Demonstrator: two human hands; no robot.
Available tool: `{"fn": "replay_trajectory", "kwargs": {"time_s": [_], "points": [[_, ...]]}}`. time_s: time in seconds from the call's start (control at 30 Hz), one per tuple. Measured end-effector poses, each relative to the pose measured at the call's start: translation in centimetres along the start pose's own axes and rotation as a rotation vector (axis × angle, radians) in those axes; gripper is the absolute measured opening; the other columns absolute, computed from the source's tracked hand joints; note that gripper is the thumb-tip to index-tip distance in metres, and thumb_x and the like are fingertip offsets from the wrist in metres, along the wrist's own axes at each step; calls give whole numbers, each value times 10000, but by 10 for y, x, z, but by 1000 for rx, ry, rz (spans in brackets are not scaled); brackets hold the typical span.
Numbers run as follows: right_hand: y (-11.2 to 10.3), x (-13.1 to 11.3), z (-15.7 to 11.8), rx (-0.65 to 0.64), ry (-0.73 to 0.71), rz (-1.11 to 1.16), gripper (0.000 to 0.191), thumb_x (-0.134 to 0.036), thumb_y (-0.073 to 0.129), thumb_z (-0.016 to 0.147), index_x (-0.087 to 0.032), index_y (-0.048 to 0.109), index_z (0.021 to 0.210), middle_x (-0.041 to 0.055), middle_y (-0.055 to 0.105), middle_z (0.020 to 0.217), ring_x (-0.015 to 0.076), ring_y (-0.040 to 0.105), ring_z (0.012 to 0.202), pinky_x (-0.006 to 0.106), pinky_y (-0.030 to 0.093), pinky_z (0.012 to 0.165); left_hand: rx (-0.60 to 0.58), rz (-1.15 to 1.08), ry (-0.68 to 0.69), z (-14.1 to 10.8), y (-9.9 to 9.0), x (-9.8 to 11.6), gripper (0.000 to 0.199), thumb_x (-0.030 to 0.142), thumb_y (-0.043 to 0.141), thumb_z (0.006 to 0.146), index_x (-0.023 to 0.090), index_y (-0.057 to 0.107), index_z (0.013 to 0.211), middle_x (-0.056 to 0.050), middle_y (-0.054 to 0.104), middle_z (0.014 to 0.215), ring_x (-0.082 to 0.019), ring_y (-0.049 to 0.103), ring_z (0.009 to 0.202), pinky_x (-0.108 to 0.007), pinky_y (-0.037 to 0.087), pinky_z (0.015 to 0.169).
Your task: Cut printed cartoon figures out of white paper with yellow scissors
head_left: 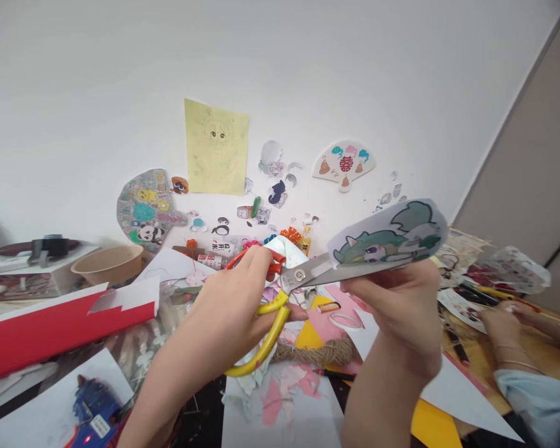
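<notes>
- My widest open room is up high, where the upper wall [280,56] is bare above the yellow drawing sheet [217,149].
- Lower down I see little slack: the red board [60,330] crowds the left, and another person's hands [508,320] work at the right, over the wooden table [550,348].
- Between my forearms lie twine [333,353] and pink scraps [273,401], the scraps on a pale sheet [256,429].
- The beige bowl [107,264] sits near the wall at left; from this angle I can't tell what is inside.
- A clear plastic bag [518,270] at right has something reddish in it, too blurred to name; a small bottle [306,241] by the wall looks yellow.
- My left hand [236,298] is closed around the scissors [300,274], handles spread.
- My right hand [396,298] clamps the paper cutout [389,236] from below, raised above the clutter and against the blades.
- The two hands are apart, bridged by the scissors.
</notes>
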State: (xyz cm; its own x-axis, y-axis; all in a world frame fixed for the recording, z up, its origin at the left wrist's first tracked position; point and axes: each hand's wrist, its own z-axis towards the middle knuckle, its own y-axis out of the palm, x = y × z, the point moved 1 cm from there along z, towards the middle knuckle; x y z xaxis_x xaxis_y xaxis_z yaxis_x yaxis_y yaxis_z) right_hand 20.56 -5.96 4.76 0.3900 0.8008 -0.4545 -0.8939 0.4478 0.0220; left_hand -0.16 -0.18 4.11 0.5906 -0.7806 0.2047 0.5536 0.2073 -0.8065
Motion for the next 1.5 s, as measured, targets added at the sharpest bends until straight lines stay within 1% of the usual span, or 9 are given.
{"fn": "replay_trajectory", "kwargs": {"time_s": [0.37,0.67,0.87,0.97,1.07,1.23,1.33,1.4,1.5], "points": [[1,-1,0,-22,-18,26,297,-45,820,644,-298,800,797,-56,798,826,221,760,808,339,648,739,-27,-10,-26,0,0,0,299,466,581,893,255,405,1011,-26,624,932,-247,563,694,-306,304,584],[2,0,1,-40,-3,44,312,-30,804,662,-305,806,810,-67,801,849,206,762,837,315,639,761,-27,-30,-32,0,1,0,280,469,557,904,254,411,1007,-30,624,945,-233,547,687,-304,302,594],[0,4,1,-55,42,65,276,-33,782,699,-275,809,829,-44,804,861,187,757,821,286,630,745,-36,-36,-73,3,0,-1,301,456,597,857,245,407,958,-24,610,904,-203,499,638,-296,281,578],[0,5,2,-3,42,89,246,-32,771,712,-259,804,800,-36,797,833,173,747,803,279,620,757,-36,-48,-104,4,1,-1,300,446,603,843,246,410,954,-11,604,871,-183,464,598,-292,280,567],[3,6,3,45,26,112,216,-57,778,720,-255,803,803,-23,795,839,175,738,802,298,614,773,-14,-70,-135,5,3,-1,307,445,612,827,248,420,964,-1,603,848,-187,482,612,-292,294,569],[12,12,5,31,115,208,131,-174,803,751,-262,810,847,6,803,884,188,739,829,315,610,763,32,-140,-198,8,7,-3,300,455,581,841,260,426,1008,-1,639,893,-219,570,699,-312,350,624],[11,15,6,67,131,207,67,-205,808,755,-249,802,805,-8,776,746,148,704,705,276,584,667,50,-120,-222,8,6,-3,319,458,598,824,258,439,1015,-25,657,951,-258,614,789,-330,367,655],[10,15,7,113,118,188,32,-214,805,758,-239,790,772,-20,743,672,126,659,617,263,554,592,49,-89,-231,8,5,-3,340,445,606,813,258,446,1047,-31,655,957,-268,618,791,-335,366,652],[10,11,7,208,98,172,45,-195,809,741,-227,781,756,-22,735,691,113,622,594,265,532,562,44,-58,-226,8,6,-4,401,428,616,796,244,424,1096,-37,632,928,-269,603,760,-342,376,641]]}}
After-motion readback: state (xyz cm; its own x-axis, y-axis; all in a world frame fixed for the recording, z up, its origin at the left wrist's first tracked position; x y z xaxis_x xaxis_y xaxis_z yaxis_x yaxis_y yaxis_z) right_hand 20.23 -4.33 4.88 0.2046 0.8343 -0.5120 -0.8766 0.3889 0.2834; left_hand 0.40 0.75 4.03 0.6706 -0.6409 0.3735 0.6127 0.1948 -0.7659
